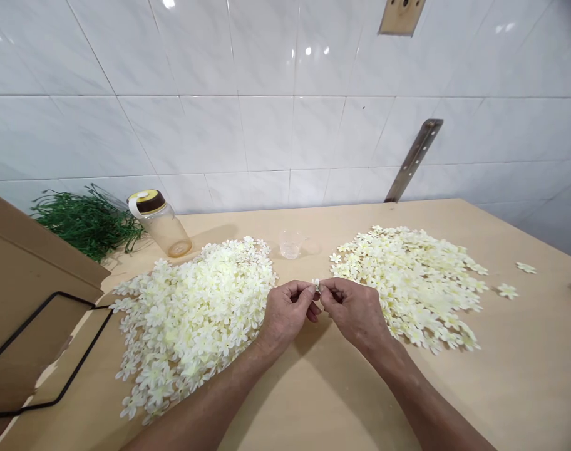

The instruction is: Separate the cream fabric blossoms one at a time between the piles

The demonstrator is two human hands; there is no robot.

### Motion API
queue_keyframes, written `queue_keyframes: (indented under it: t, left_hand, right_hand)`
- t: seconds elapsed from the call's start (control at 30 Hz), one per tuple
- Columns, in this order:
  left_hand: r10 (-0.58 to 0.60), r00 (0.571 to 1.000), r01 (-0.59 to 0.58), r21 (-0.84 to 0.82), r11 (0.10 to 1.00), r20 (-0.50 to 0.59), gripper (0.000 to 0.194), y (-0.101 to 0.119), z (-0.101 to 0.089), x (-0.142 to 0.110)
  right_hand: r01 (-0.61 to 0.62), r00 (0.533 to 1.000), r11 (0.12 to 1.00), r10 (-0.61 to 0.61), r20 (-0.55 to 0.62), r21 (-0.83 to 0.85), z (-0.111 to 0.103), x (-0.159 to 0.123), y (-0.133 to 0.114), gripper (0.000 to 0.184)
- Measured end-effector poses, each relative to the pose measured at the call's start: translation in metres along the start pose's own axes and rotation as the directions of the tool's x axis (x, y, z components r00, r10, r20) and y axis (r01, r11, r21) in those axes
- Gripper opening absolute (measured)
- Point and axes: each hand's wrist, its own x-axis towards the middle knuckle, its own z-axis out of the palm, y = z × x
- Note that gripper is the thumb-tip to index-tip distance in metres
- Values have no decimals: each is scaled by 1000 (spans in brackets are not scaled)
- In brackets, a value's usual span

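Note:
My left hand and my right hand meet over the middle of the wooden table, fingers pinched together on one small white artificial flower. A big heap of the same cream-white flowers lies to the left of my hands. A flatter heap of flowers lies to the right. Both hands hover just above the table, between the two heaps.
A small clear plastic cup stands behind my hands. A tilted jar with a brown lid and green plastic foliage sit at the back left. A cardboard box with a black cable fills the left edge. Two loose flowers lie far right.

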Motion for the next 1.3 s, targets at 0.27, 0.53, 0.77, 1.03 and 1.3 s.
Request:
queue_keyframes:
  t: [0.27, 0.53, 0.77, 1.03, 1.3]
  left_hand:
    - [-15, 999, 18, -65, 998, 49, 28, 4, -4, 3]
    - [-19, 998, 26, -121, 992, 56, 27, 8, -5, 2]
    - [-51, 997, 62, -175, 983, 65, 28, 11, -5, 2]
    - [-49, 996, 62, -178, 982, 74, 30, 8, -6, 3]
    - [-74, 993, 91, -194, 977, 92, 27, 9, -5, 2]
  right_hand:
    - [-299, 946, 899, 234, 225, 319, -9, 6, 0, 25]
    - [-380, 917, 786, 252, 308, 488, -10, 8, 7, 32]
    - [-373, 922, 806, 266, 281, 459, -11, 8, 2, 32]
    - [-228, 971, 918, 188, 149, 324, -5, 2, -2, 25]
    - [-116, 993, 984, 111, 45, 136, -2, 1, 2, 21]
